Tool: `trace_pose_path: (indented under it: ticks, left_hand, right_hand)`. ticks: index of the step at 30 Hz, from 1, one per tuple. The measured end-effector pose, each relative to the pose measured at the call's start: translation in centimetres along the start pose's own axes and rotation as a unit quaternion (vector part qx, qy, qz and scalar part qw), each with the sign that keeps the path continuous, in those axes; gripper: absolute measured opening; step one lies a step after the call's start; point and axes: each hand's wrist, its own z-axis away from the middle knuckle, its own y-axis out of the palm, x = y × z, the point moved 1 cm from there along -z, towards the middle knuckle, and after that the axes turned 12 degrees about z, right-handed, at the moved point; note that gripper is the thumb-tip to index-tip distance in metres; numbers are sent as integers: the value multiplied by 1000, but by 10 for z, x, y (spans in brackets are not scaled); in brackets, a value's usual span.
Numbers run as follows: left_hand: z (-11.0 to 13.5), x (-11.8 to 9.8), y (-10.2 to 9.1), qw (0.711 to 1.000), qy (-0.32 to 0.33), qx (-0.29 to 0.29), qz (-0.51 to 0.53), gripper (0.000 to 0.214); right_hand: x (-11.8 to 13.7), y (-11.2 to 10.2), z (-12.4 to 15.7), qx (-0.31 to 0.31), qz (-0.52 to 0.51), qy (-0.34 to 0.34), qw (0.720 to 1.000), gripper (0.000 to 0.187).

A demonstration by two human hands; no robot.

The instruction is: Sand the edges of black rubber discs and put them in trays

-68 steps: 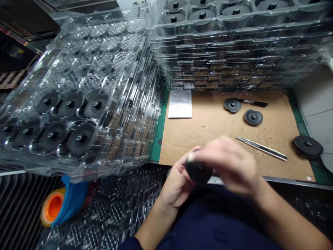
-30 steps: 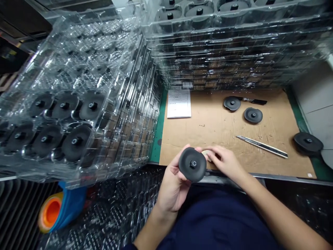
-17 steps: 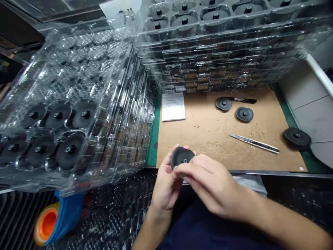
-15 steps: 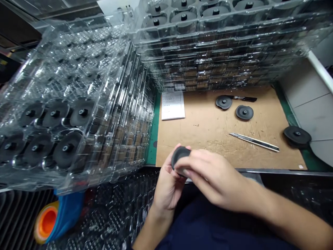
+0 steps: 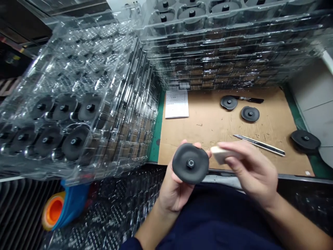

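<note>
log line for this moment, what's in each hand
left hand: holds black disc | right hand: pinches pale block beside its rim | cardboard: two loose discs, blade

The right hand (image 5: 251, 170) covers most of a blurred pale rectangular block (image 5: 218, 153). At ten o'clock from it, the white paper sheet (image 5: 177, 104) carries print too small to read.

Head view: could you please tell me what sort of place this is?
Probably a factory packing bench: stacked clear trays of identical black discs, a cardboard worktop, one disc in the left hand.
</note>
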Motion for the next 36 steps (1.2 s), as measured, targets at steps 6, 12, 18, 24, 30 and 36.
trace_pose_path:
  ticks: [6, 12, 18, 24, 30, 36]
  left_hand:
    - [-1, 3, 3, 998, -38, 7, 46, 50]
    - [-2, 6, 1, 996, -73, 7, 42, 48]
    - [-7, 11, -3, 984, -2, 58, -170, 48]
    - [-17, 5, -11, 718, 221, 179, -635, 103]
    - [-16, 2, -7, 685, 226, 165, -673, 112]
    - [-14, 1, -3, 734, 167, 125, -646, 97]
  right_hand:
    - [-67, 34, 8, 49, 142, 96, 984, 25]
    - [-87, 23, 22, 25, 177, 90, 980, 28]
    - [-73, 5, 27, 58, 134, 90, 985, 21]
    - [-66, 5, 28, 62, 116, 75, 988, 22]
    - [-46, -14, 22, 6, 38, 101, 994, 17]
    - [-23, -15, 13, 129, -60, 17, 990, 27]
